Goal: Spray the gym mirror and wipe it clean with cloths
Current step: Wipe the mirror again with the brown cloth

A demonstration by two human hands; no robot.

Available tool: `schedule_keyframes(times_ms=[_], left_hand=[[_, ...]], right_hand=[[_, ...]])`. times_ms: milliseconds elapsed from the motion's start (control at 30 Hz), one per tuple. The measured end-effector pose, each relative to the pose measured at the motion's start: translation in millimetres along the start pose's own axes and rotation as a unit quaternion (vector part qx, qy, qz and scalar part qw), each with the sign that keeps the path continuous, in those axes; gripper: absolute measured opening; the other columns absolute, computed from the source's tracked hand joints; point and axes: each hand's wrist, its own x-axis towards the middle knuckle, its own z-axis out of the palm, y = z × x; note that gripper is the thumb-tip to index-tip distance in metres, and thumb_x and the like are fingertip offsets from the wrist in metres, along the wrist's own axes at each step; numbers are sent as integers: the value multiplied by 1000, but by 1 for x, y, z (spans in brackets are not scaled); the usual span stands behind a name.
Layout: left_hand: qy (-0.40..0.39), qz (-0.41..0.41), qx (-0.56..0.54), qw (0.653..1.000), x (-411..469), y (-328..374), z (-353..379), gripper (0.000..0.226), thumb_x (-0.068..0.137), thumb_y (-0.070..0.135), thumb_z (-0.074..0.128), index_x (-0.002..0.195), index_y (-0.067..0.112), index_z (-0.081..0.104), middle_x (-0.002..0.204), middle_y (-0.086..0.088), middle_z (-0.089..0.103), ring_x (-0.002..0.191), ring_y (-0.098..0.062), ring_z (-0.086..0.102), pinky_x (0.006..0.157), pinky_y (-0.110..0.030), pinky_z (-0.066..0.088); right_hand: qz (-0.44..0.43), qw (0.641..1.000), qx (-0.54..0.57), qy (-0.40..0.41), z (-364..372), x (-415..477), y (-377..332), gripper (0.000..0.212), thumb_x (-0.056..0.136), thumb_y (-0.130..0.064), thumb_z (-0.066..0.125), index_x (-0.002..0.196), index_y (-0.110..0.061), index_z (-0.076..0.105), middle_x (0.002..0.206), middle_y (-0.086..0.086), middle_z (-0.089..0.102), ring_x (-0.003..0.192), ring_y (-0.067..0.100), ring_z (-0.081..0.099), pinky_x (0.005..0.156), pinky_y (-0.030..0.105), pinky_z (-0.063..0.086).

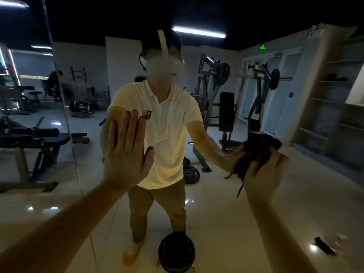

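Mirror (226,209): smooth glossy glass, filling view straight ahead; vertical panel seam (66,123) seen at left. Left fingers (134,131) held straight, close together, laid flat on glass; left hand (126,152) pressed palm-first. Right fingers (277,160) curled round cloth (250,162): dark, soft, crumpled into wad, frayed threads hung below, held against glass by right hand (264,174). Dark round disc (176,253) seen low by floor.

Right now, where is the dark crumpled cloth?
The dark crumpled cloth is on the right of the head view, bunched in the right hand against the gym mirror, opposite the flat left hand.
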Motion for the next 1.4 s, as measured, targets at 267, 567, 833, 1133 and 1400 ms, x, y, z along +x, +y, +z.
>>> schedule_keyframes(times_ms=[267, 567, 833, 1133, 1400], left_hand=[[-4, -5, -8, 1000, 0, 4, -4, 80, 104, 43, 43, 163, -2, 12, 169, -28, 12, 159, -44, 11, 127, -64, 12], [-26, -47, -50, 997, -26, 16, -36, 87, 99, 33, 68, 160, -7, 22, 170, -26, 11, 160, -40, 11, 129, -59, 12], [-99, -62, -13, 993, -67, 12, -22, 98, 99, 60, 50, 161, -8, 17, 170, -29, 6, 159, -44, 7, 129, -59, 8], [-105, -47, -18, 993, -72, 3, -15, 104, 99, 67, 48, 163, -2, 6, 171, -24, -3, 160, -42, 1, 129, -57, 4], [-170, 12, -24, 985, -67, -15, -46, 87, 103, 43, 54, 165, 0, 10, 173, -23, 0, 161, -39, 1, 126, -61, 20]], right_hand=[[61, 985, 131, -96, 53, -146, -146, 17, 105, -27, 48, 121, -27, 52, 111, -16, 52, 107, 18, 59, 81, 8, 41], [-282, 935, 61, -208, 20, -132, -63, 28, 89, -25, 74, 115, -17, 67, 113, 2, 62, 98, 12, 54, 89, 30, 56], [163, 984, 4, -71, 5, -80, 11, 44, 85, 7, 52, 127, -3, 47, 126, 25, 48, 90, 37, 56, 71, 51, 56], [20, 974, 112, -195, 52, -201, -123, 38, 95, -21, 61, 132, -21, 51, 133, -14, 44, 109, 3, 47, 98, 41, 54], [-336, 906, 59, -250, 35, -147, -98, 40, 86, -20, 74, 124, -17, 62, 120, 8, 58, 104, 26, 60, 87, 45, 57]])
